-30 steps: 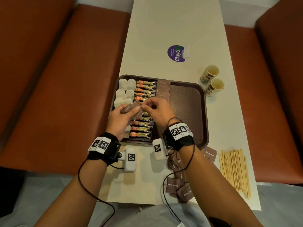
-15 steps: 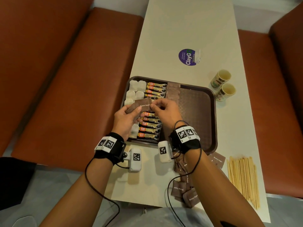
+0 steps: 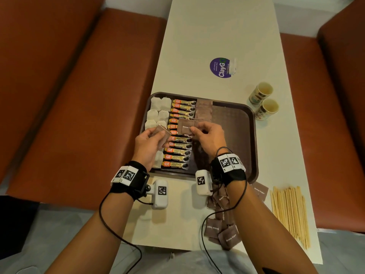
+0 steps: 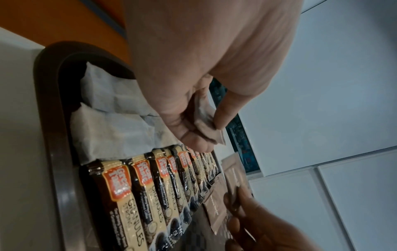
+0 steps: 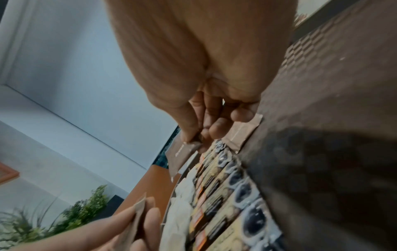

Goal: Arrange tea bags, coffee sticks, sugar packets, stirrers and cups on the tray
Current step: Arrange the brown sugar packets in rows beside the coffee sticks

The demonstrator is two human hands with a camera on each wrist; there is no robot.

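Observation:
A brown tray (image 3: 255, 143) holds white tea bags (image 3: 158, 110) in its left column, coffee sticks (image 3: 178, 151) beside them and brown sugar packets (image 3: 203, 111) at the far end of a third column. Over the coffee sticks, my left hand (image 3: 156, 133) pinches a few brown sugar packets (image 4: 206, 122). My right hand (image 3: 194, 129) pinches a single sugar packet (image 3: 184, 127) by its edge, just right of the left hand; this packet (image 5: 180, 156) hangs above the tray. Two paper cups (image 3: 263, 100) and wooden stirrers (image 3: 289, 212) lie on the table.
Loose sugar packets (image 3: 220, 230) lie on the white table (image 3: 217, 26) near its front edge, under my right forearm. The tray's right half (image 3: 233, 135) is bare. A purple sticker (image 3: 221, 67) lies beyond the tray. Orange-brown benches (image 3: 69, 95) flank the table.
My hands, together on the sugar packets before, have drawn apart. The right hand has pulled one packet off to the right while the left keeps the others.

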